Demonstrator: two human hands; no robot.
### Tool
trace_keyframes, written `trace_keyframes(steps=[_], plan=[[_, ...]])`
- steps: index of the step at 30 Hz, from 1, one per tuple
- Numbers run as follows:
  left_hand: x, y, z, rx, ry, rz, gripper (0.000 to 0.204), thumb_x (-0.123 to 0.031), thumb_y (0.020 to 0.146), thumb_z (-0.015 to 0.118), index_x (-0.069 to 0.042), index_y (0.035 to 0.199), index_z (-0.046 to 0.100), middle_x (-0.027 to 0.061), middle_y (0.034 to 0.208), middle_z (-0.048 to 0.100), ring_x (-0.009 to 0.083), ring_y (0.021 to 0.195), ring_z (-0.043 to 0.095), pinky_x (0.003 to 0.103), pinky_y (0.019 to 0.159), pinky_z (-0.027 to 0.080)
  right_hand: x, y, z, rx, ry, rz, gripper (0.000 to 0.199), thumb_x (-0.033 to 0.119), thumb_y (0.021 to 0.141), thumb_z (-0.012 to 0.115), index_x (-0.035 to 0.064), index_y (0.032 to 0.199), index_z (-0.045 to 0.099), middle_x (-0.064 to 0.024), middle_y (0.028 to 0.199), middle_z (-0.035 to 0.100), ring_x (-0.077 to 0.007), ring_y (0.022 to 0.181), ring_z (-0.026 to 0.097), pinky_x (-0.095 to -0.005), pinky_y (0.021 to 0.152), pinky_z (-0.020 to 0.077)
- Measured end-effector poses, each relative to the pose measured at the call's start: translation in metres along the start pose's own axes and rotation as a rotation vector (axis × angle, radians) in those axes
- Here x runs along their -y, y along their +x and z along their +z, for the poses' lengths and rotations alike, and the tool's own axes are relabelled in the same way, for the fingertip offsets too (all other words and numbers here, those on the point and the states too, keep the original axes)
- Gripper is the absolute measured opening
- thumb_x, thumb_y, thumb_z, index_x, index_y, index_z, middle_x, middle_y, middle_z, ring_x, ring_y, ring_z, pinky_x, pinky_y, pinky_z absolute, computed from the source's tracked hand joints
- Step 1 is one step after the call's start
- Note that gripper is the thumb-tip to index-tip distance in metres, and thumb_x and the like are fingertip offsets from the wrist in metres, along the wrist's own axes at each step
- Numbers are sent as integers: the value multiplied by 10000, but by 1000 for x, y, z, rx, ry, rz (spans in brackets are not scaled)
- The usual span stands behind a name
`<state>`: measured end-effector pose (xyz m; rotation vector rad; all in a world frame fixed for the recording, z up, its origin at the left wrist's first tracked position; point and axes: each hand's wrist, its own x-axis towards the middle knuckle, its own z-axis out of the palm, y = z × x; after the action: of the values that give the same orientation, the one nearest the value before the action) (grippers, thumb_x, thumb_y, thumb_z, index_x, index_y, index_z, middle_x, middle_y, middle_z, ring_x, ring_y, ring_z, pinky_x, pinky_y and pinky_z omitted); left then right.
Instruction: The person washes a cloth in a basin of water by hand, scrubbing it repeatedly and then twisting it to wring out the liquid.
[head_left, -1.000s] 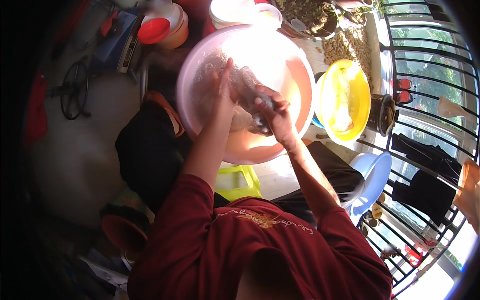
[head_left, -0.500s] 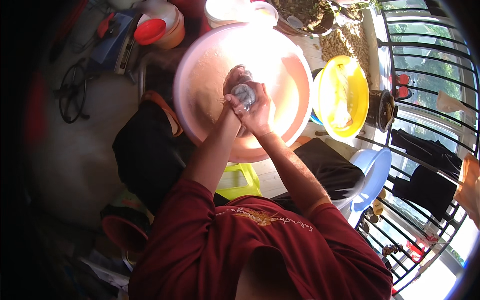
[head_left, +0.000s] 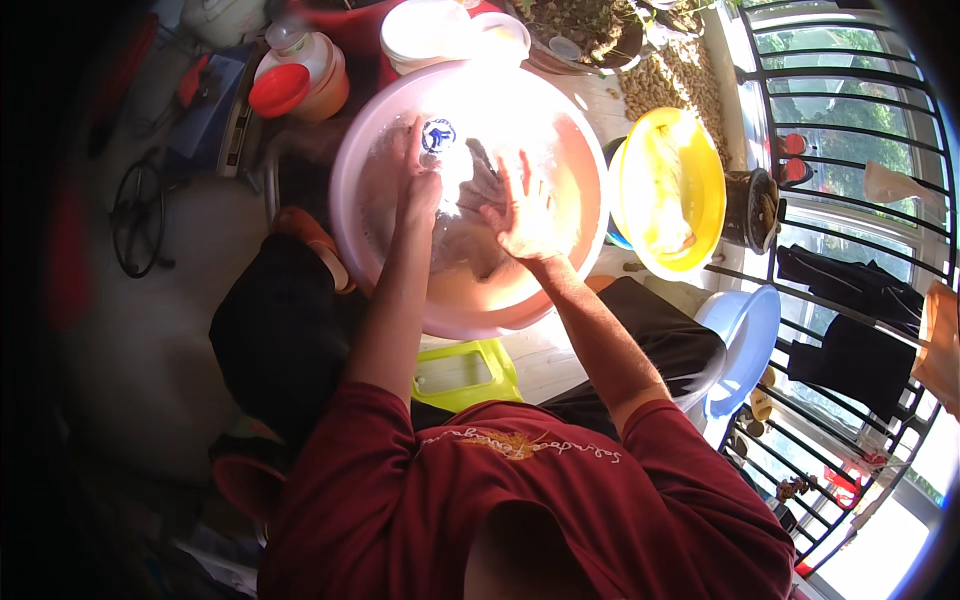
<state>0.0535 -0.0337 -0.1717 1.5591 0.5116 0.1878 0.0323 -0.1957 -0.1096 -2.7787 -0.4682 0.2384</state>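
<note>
A wide pink basin [head_left: 346, 200] stands between my knees with water in it. In it lies a wet, pale grey cloth [head_left: 484, 186], crumpled, with a round blue-and-white emblem [head_left: 438, 136] at its far left part. My left hand [head_left: 420, 180] is at the cloth's left side, seen edge-on, its thumb side against the cloth and the fingers partly hidden. Over the right part of the cloth my right hand [head_left: 528, 215] lies palm down with its fingers spread. Strong sunlight washes out the basin's far side.
Right of the basin stands a yellow basin [head_left: 720, 190] with pale wet stuff inside, and nearer me a light blue basin [head_left: 765, 340]. A yellow-green stool [head_left: 490, 375] is below. At the far left are a red lid [head_left: 279, 91] and white tubs [head_left: 425, 30]; black railings [head_left: 850, 75] line the right.
My hands were together around a bunched, dripping bundle over the basin. Now they are apart, lower, and the cloth is spread between them with its emblem showing. The view has shifted slightly.
</note>
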Motion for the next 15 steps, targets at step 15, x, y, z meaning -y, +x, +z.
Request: trace_keyframes(steps=[15], plan=[[0, -6, 4, 388, -1235, -559, 441, -405, 870, 520, -68, 1153, 507, 68, 1054, 547, 166, 962, 534, 283, 818, 446, 74, -35, -64, -76, 473, -175, 412, 144, 667, 733, 190, 1063, 631, -133, 1094, 480, -301, 856, 604, -372, 684, 524]])
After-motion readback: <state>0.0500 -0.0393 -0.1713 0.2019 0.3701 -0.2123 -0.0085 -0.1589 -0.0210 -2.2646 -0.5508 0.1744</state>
